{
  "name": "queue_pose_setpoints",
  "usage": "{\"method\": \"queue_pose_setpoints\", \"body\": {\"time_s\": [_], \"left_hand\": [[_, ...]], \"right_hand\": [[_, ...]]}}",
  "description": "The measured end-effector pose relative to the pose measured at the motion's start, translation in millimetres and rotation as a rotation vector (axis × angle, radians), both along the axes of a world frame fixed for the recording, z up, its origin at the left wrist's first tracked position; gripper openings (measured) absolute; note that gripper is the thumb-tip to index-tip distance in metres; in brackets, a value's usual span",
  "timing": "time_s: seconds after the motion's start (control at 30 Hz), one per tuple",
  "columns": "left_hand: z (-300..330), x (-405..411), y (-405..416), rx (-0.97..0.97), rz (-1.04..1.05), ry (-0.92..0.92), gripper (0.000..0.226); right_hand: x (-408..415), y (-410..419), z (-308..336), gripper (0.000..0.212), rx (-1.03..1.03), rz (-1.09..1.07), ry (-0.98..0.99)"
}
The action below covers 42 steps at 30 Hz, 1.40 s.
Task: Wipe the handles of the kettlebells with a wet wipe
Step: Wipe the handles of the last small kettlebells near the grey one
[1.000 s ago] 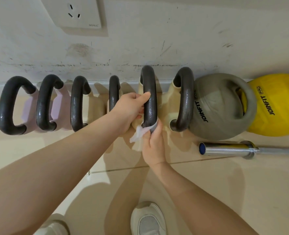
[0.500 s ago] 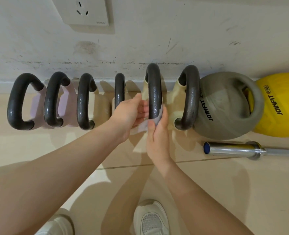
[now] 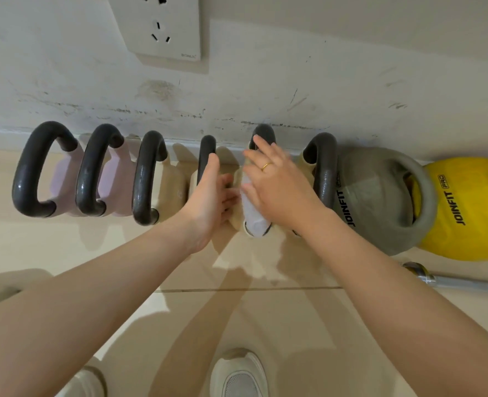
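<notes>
Both bare forearms stretched forward and converging toward the middle. Left hand [image 3: 210, 202] turned palm inward, thumb raised straight, fingers loosely extended toward the other hand, gripping nothing plainly visible. Right hand [image 3: 277, 186] back-up with a ring on one finger, fingers spread and mostly straight, pressing downward.

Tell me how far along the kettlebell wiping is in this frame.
In hand: the right hand presses the wet wipe along the fifth dark handle, left hand beside it. Nothing visibly marks the four handles to its left as wiped. Likely left: the sixth dark handle, grey kettlebell, yellow kettlebell.
</notes>
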<state>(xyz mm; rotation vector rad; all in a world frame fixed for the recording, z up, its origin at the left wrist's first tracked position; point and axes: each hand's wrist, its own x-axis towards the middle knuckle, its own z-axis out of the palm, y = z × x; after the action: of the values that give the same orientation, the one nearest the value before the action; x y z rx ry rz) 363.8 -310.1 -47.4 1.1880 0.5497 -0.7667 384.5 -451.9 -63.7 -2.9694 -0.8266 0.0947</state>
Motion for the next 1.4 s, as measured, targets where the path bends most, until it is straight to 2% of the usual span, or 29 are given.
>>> {"method": "queue_pose_setpoints", "body": {"time_s": [0.07, 0.13, 0.23, 0.37, 0.43, 0.53, 0.6, 0.67, 0.73, 0.77, 0.83, 0.9, 0.97, 1.03, 1.13, 1.27, 1.33, 1.4], "left_hand": [[-3, 0, -1, 0.004, 0.012, -0.019, 0.078], [-6, 0, -1, 0.026, 0.025, -0.026, 0.077], [-11, -3, -1, 0.051, 0.021, -0.055, 0.076], [-13, -7, 0, 0.025, 0.004, -0.076, 0.075], [-14, -8, 0, 0.037, -0.010, -0.095, 0.074], [-17, -9, 0, 0.059, 0.012, -0.123, 0.073], [-20, -9, -1, 0.058, 0.041, -0.138, 0.073], [-19, -9, -2, 0.059, 0.050, -0.135, 0.073], [-19, -9, -2, 0.064, 0.042, -0.131, 0.074], [-18, -8, -2, 0.063, 0.035, -0.129, 0.074], [-16, -7, -2, 0.048, 0.037, -0.127, 0.074], [-17, -6, -2, 0.043, 0.039, -0.131, 0.074], [-18, -7, -2, 0.058, 0.032, -0.131, 0.073], [-18, -9, -4, 0.075, 0.025, -0.129, 0.066], [-16, -11, -5, 0.082, 0.009, -0.142, 0.046], [-12, -12, -10, 0.154, -0.005, -0.173, 0.040], [-10, -11, -12, 0.155, -0.009, -0.174, 0.032], [-9, -8, -15, 0.128, -0.001, -0.165, 0.029]], "right_hand": [[-21, 1, 0, 0.049, -0.243, 0.240, -0.046], [-35, 6, 3, 0.038, -0.526, 0.401, -0.094], [-38, 18, 0, 0.035, -0.736, 0.415, -0.118], [-71, 31, -20, 0.031, -1.141, 0.402, -0.109], [-75, 33, -24, 0.035, -1.140, 0.455, -0.105], [-51, 32, -18, 0.040, -0.852, 0.472, -0.183], [-37, 28, -11, 0.046, -0.705, 0.407, -0.237], [-44, 25, -8, 0.044, -0.763, 0.430, -0.231], [-59, 23, -16, 0.035, -0.854, 0.651, -0.159], [-60, 24, -12, 0.034, -0.847, 0.657, -0.099], [-42, 26, 0, 0.034, -0.703, 0.491, -0.101], [-18, 16, 11, 0.028, -0.375, 0.293, -0.105], [-5, -3, 9, 0.031, -0.159, 0.205, -0.090], [3, -17, 9, 0.035, 0.046, 0.108, 0.093], [8, -9, 4, 0.048, 0.458, -0.225, 0.419], [16, 14, 2, 0.051, 0.977, -0.706, 0.633], [20, 13, -3, 0.054, 1.109, -1.026, 0.799], [11, 10, -6, 0.059, 1.099, -1.111, 0.877]]}}
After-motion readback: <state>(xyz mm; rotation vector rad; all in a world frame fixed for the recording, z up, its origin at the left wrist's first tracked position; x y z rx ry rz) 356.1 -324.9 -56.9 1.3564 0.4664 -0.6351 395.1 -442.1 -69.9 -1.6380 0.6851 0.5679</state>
